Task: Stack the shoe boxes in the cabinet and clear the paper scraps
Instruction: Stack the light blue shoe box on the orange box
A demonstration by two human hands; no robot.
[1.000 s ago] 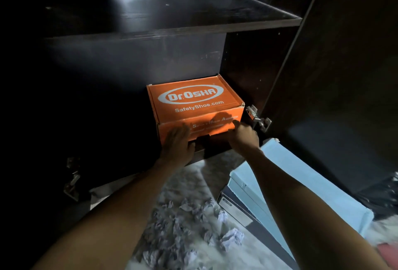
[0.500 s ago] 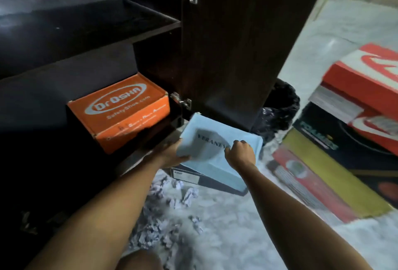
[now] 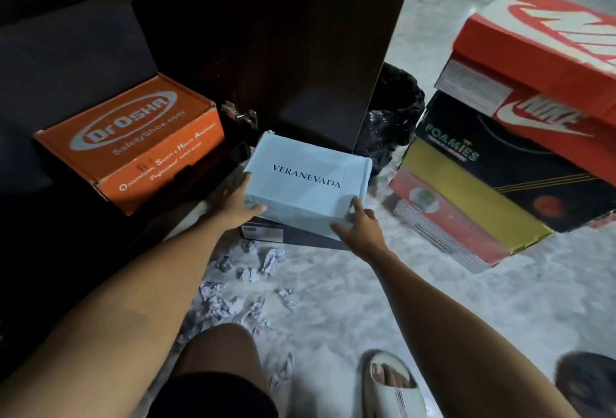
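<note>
A light blue shoe box (image 3: 306, 184) printed VERANEVADA lies on a dark grey box (image 3: 293, 237) on the floor by the open cabinet door (image 3: 300, 51). My left hand (image 3: 233, 206) grips its left near corner, thumb along the front edge. My right hand (image 3: 361, 227) holds its right near corner with fingers spread. An orange Dr.Osha box (image 3: 133, 141) sits on the dark cabinet's lower shelf (image 3: 66, 67). Crumpled paper scraps (image 3: 243, 287) are scattered on the marble floor between my arms.
At the right stands a stack: a red Nike box (image 3: 540, 61) on a black and yellow Foamies box (image 3: 493, 184) over a red box (image 3: 440, 227). A bin with a black bag (image 3: 393, 117) sits behind the door. My knee and sandalled foot (image 3: 390, 384) are below.
Both hands left the orange box on the shelf and moved right to the light blue box, now gripping its near corners. My view swung right and down.
</note>
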